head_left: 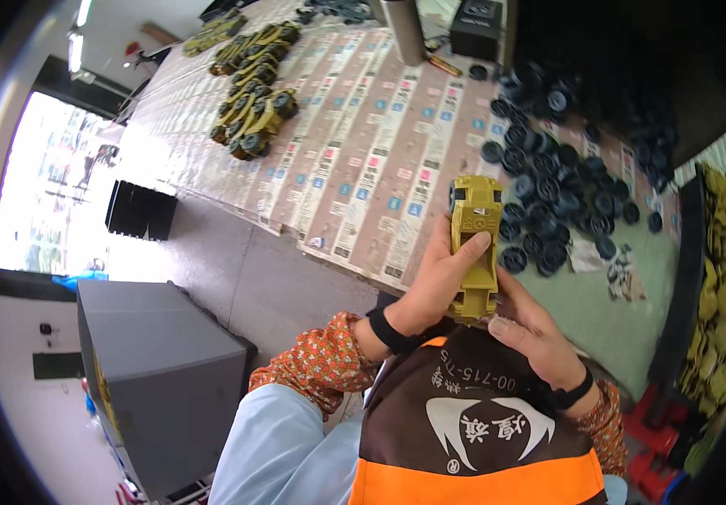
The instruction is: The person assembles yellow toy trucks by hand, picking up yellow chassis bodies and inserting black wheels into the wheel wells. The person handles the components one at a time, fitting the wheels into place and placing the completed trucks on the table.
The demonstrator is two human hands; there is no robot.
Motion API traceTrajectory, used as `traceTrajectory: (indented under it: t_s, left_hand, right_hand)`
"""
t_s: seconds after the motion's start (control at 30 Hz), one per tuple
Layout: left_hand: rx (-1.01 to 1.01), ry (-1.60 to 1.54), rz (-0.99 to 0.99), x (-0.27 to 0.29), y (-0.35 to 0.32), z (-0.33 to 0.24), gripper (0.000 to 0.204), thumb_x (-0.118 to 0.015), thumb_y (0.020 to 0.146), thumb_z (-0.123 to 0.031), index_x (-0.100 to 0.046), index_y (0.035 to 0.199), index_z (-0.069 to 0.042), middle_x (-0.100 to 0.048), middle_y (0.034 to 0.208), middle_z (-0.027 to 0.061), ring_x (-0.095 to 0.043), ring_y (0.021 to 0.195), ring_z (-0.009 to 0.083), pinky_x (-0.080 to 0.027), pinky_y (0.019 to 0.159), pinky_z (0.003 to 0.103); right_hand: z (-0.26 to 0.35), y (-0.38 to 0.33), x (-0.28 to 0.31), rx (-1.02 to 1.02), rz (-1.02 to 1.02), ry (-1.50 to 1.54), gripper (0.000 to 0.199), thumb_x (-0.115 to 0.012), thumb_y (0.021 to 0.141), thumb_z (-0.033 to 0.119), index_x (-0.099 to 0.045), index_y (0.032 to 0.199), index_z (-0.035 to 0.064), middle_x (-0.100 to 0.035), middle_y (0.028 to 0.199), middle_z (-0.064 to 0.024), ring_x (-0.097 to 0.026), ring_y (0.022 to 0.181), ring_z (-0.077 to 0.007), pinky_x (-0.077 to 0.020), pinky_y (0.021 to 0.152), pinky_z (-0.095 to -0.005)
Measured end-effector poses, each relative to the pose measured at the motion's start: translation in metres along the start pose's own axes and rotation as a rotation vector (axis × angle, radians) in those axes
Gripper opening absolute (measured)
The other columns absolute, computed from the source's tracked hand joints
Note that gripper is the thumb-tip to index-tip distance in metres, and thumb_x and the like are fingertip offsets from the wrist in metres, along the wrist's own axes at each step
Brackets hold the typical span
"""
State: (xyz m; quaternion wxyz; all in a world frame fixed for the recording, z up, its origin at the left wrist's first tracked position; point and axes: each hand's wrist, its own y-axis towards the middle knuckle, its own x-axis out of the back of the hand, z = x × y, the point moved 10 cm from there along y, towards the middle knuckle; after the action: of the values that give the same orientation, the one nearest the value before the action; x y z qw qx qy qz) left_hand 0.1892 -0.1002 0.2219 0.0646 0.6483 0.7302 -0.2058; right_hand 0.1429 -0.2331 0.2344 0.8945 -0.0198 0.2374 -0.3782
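Clasping yellow toy vehicle [483, 273] in both hands [441, 279], black bin [681, 286] holding yellow parts [721, 303]

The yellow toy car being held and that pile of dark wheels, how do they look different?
The toy car is dull yellow; the wheels are dark blue-grey. The car is long and boxy, while each wheel is round and smaller. The car is held in the left hand, but the wheels lie piled on the table.
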Motion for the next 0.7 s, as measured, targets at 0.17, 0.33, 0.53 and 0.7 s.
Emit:
traceTrajectory:
  t_s: [0.17,0.33,0.53,0.7]
  left_hand:
    - [-0.154,0.517,-0.056,0.107,0.039,-0.067,0.056,-0.068,0.099,-0.021,-0.039,0.143,-0.002,-0.061,0.128,0.0131,-0.062,0.116,0.0220,-0.052,0.099,0.036]
    - [-0.432,1.680,-0.514,0.214,0.050,-0.168,0.058,-0.075,0.090,-0.018,-0.051,0.143,-0.015,-0.061,0.120,0.0136,-0.064,0.112,0.0353,-0.052,0.091,0.052]
    - [-0.450,2.048,-0.659,0.268,0.062,-0.182,0.045,-0.073,0.089,-0.017,-0.064,0.133,-0.023,-0.061,0.118,0.0069,-0.062,0.112,0.0289,-0.048,0.089,0.051]
    - [-0.526,2.101,-0.740,0.288,0.082,-0.182,0.046,-0.071,0.091,-0.017,-0.064,0.136,-0.027,-0.061,0.116,0.0055,-0.062,0.111,0.0286,-0.048,0.089,0.049]
  right_hand:
    - [0.038,-0.016,0.031,0.128,-0.191,-0.444,0.052,-0.062,0.102,0.012,-0.051,0.151,0.0000,-0.060,0.146,-0.0153,-0.057,0.136,-0.0237,-0.0462,0.109,-0.0379]
    - [0.037,-0.044,0.053,0.048,-0.314,-0.303,0.037,-0.056,0.104,0.006,-0.059,0.139,-0.0051,-0.069,0.127,-0.0153,-0.066,0.119,-0.0220,-0.0488,0.105,-0.0352]
    - [0.027,-0.069,0.065,0.024,-0.422,-0.267,0.034,-0.055,0.105,0.006,-0.059,0.136,-0.0072,-0.070,0.124,-0.0165,-0.067,0.115,-0.0209,-0.0510,0.104,-0.0348]
    - [0.023,-0.079,0.066,0.000,-0.462,-0.308,0.033,-0.056,0.106,0.008,-0.060,0.135,-0.0068,-0.070,0.123,-0.0161,-0.067,0.114,-0.0204,-0.0513,0.103,-0.0345]
